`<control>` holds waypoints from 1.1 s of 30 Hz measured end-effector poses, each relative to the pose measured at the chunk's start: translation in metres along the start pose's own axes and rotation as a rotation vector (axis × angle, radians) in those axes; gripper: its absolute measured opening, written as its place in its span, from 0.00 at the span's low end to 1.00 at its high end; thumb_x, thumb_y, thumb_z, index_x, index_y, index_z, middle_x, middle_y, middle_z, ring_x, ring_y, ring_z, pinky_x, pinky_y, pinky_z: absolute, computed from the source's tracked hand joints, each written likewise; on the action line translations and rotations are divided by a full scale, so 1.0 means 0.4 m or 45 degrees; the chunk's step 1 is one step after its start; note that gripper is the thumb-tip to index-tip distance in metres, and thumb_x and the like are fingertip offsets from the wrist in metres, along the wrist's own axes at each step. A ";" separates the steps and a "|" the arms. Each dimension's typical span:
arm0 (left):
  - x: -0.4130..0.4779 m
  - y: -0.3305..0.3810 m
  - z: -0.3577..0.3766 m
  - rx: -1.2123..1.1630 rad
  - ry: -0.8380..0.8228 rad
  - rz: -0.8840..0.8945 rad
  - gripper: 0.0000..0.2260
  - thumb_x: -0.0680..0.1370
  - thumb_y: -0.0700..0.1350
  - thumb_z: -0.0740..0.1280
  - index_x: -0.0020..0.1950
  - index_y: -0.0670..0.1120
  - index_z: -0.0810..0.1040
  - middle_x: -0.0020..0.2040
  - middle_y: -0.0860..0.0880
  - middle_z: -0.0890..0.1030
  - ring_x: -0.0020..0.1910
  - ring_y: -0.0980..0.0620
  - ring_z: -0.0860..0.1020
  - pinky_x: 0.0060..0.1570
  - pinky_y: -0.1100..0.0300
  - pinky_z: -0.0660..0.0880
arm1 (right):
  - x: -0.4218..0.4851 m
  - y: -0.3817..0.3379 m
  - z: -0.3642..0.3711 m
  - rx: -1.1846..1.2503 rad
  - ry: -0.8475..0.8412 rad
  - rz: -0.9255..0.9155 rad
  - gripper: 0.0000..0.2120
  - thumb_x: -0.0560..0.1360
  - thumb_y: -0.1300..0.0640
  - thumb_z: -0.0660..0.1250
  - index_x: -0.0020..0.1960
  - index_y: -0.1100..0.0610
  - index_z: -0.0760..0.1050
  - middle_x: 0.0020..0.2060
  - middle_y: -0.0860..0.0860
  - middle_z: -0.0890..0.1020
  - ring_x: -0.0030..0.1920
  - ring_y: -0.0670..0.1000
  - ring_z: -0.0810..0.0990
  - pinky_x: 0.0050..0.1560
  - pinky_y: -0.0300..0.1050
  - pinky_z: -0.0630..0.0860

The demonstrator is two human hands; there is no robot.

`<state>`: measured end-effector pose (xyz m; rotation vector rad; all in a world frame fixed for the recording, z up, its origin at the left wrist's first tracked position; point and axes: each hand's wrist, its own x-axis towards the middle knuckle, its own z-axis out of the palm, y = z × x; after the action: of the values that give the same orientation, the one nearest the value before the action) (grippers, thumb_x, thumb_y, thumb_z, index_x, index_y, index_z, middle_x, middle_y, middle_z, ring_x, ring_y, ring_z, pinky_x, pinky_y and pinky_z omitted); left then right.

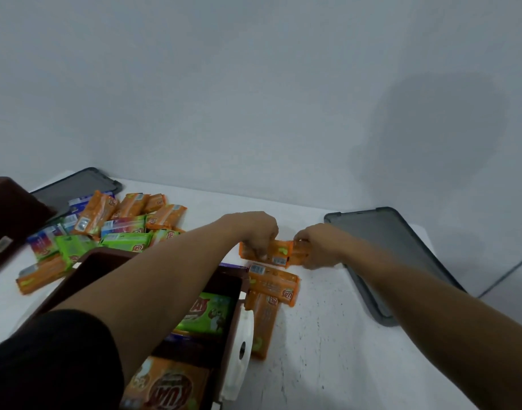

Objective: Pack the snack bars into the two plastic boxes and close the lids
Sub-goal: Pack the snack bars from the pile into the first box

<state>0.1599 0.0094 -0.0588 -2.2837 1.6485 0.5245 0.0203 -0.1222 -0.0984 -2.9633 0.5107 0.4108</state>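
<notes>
- Head view, looking down: a white, lightly speckled table (327, 335) fills the foreground.
- Nearest, at the lower left, a black sleeve (47, 365) covers the left upper arm.
- Under that arm sits an open brown plastic box (239, 294) with a white latch (242, 344) on its right wall. Inside lie a large orange pack (165, 386) and, farther in, a green pack (206, 312).
- Just right of the box, two loose orange bars (271, 291) lie flat in a T. One has its long axis running near to far. The other lies crosswise, left to right, at its far end.
- Beyond them, the left hand (259, 232) and right hand (315, 247) meet over the table. The held orange bars (271, 253) have a long axis running left to right. The wrappers are glossy orange with green spots and a small white barcode label.
- Left fingers curl down onto the left part, and right fingers pinch the right end. I cannot tell for certain whether this is one bar or two end to end.
- Right of the hands, a grey lid (401, 261) lies flat.
- Far left, a pile of snack bars (120, 226) in orange, green and blue wrappers points every way.
- Behind the pile are a second brown box (11, 214) and a second grey lid (76, 187).
- Farthest, a plain pale grey wall (253, 84) carries a soft shadow (431, 128).
</notes>
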 end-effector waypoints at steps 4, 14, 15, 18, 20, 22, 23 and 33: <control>-0.039 -0.040 -0.028 -0.254 -0.012 0.017 0.09 0.72 0.47 0.74 0.45 0.50 0.75 0.46 0.49 0.77 0.46 0.46 0.78 0.40 0.53 0.75 | -0.025 -0.017 -0.025 0.357 -0.028 -0.002 0.23 0.74 0.46 0.68 0.68 0.49 0.76 0.49 0.46 0.82 0.44 0.47 0.82 0.48 0.43 0.81; -0.208 -0.148 -0.103 -0.886 -0.020 0.093 0.12 0.80 0.54 0.67 0.60 0.48 0.76 0.51 0.41 0.85 0.38 0.49 0.82 0.37 0.55 0.79 | -0.121 -0.116 -0.161 1.128 0.114 0.129 0.11 0.83 0.54 0.58 0.46 0.57 0.75 0.39 0.52 0.83 0.36 0.49 0.83 0.39 0.43 0.78; -0.229 -0.156 -0.103 -0.917 -0.017 0.096 0.14 0.81 0.56 0.65 0.60 0.48 0.77 0.51 0.42 0.86 0.39 0.49 0.81 0.37 0.56 0.78 | -0.124 -0.133 -0.169 1.152 0.109 0.150 0.11 0.82 0.54 0.57 0.46 0.57 0.73 0.40 0.53 0.82 0.36 0.50 0.82 0.40 0.44 0.77; -0.286 -0.184 -0.098 -0.968 -0.010 0.077 0.19 0.82 0.60 0.61 0.59 0.47 0.80 0.51 0.42 0.86 0.40 0.49 0.80 0.38 0.56 0.77 | -0.138 -0.189 -0.194 1.125 0.068 0.180 0.10 0.79 0.49 0.64 0.54 0.55 0.75 0.47 0.54 0.83 0.42 0.51 0.84 0.43 0.46 0.79; -0.325 -0.209 -0.093 -0.926 -0.007 0.076 0.20 0.82 0.61 0.60 0.59 0.47 0.80 0.49 0.43 0.85 0.40 0.50 0.79 0.39 0.56 0.76 | -0.155 -0.238 -0.215 1.077 0.048 0.164 0.20 0.73 0.44 0.72 0.60 0.51 0.74 0.51 0.53 0.82 0.47 0.51 0.83 0.44 0.44 0.79; -0.362 -0.232 -0.086 -0.895 -0.019 0.082 0.20 0.82 0.62 0.60 0.57 0.47 0.80 0.47 0.44 0.83 0.40 0.50 0.78 0.39 0.56 0.75 | -0.175 -0.290 -0.231 1.041 0.033 0.139 0.29 0.69 0.45 0.79 0.64 0.49 0.70 0.55 0.52 0.80 0.52 0.52 0.82 0.47 0.45 0.81; -0.382 -0.246 -0.080 -0.885 -0.022 0.085 0.20 0.82 0.61 0.60 0.55 0.47 0.80 0.47 0.45 0.83 0.40 0.50 0.78 0.39 0.56 0.74 | -0.184 -0.320 -0.234 1.009 0.026 0.127 0.33 0.67 0.46 0.80 0.66 0.48 0.68 0.56 0.52 0.79 0.53 0.52 0.82 0.49 0.47 0.82; -0.542 -0.358 0.008 -0.484 0.069 0.315 0.20 0.76 0.57 0.73 0.67 0.57 0.75 0.54 0.54 0.79 0.52 0.54 0.78 0.52 0.54 0.74 | -0.247 -0.560 -0.197 0.570 0.327 0.054 0.28 0.63 0.45 0.81 0.59 0.46 0.75 0.52 0.43 0.78 0.51 0.45 0.78 0.52 0.46 0.78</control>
<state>0.2337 0.2397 0.0362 -2.3727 2.0197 0.9085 0.0267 0.1068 0.0181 -2.5802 0.5996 -0.0802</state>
